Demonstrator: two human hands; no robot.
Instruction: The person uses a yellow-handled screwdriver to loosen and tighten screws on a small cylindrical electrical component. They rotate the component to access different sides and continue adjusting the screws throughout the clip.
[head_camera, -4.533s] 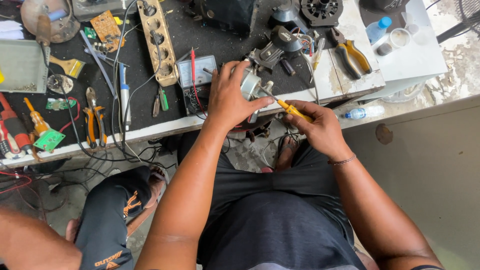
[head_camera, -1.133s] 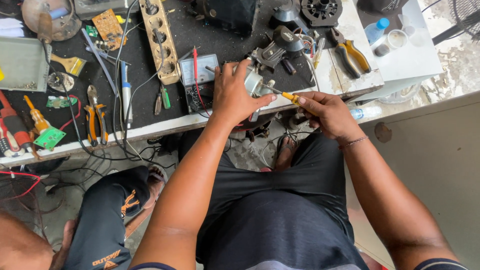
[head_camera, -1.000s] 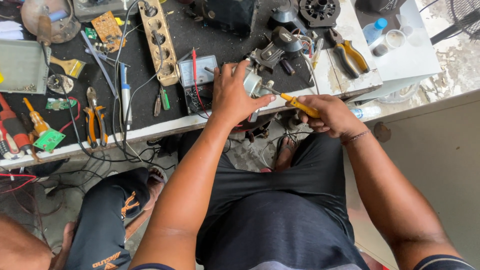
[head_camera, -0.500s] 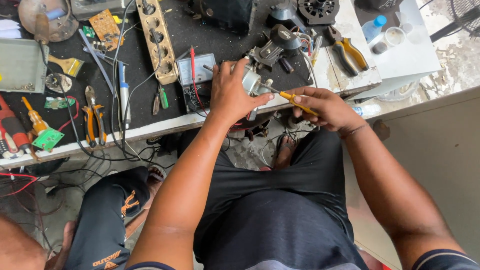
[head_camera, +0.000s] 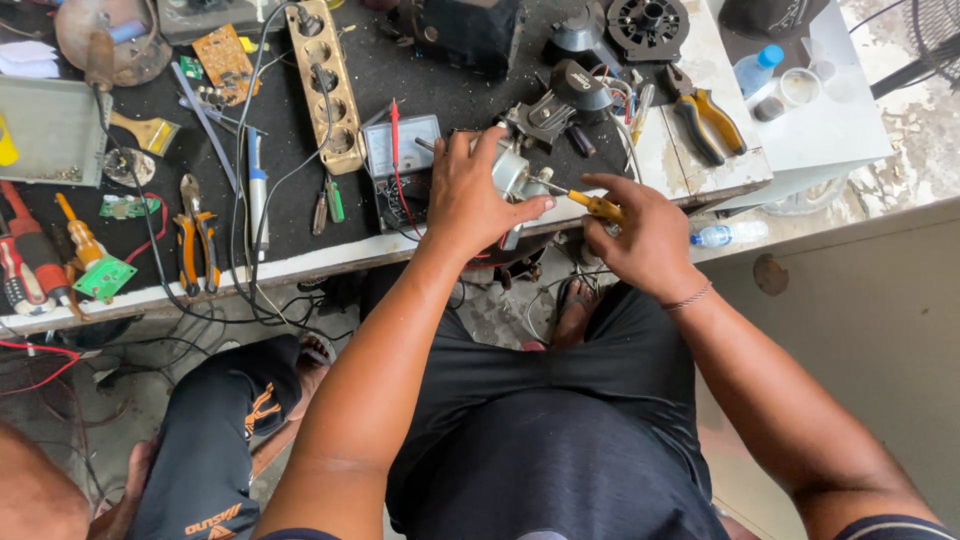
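My left hand (head_camera: 475, 195) is clamped over a small grey metal motor (head_camera: 512, 176) at the front edge of the black-topped workbench (head_camera: 300, 262). My right hand (head_camera: 640, 232) grips a yellow-handled screwdriver (head_camera: 592, 203); its shaft points left and the tip meets the motor's right side. Most of the motor is hidden under my left palm.
A multimeter (head_camera: 398, 160) with a red probe lies left of the motor. Farther left are a wooden socket strip (head_camera: 325, 85), orange pliers (head_camera: 198, 240) and circuit boards (head_camera: 224, 58). Yellow pliers (head_camera: 704, 120) and a bottle (head_camera: 752, 70) sit at right. Another person's leg (head_camera: 215, 440) is at lower left.
My right hand has lifted the screwdriver from below the table edge up to the motor's right side. My left hand has stayed on the motor.
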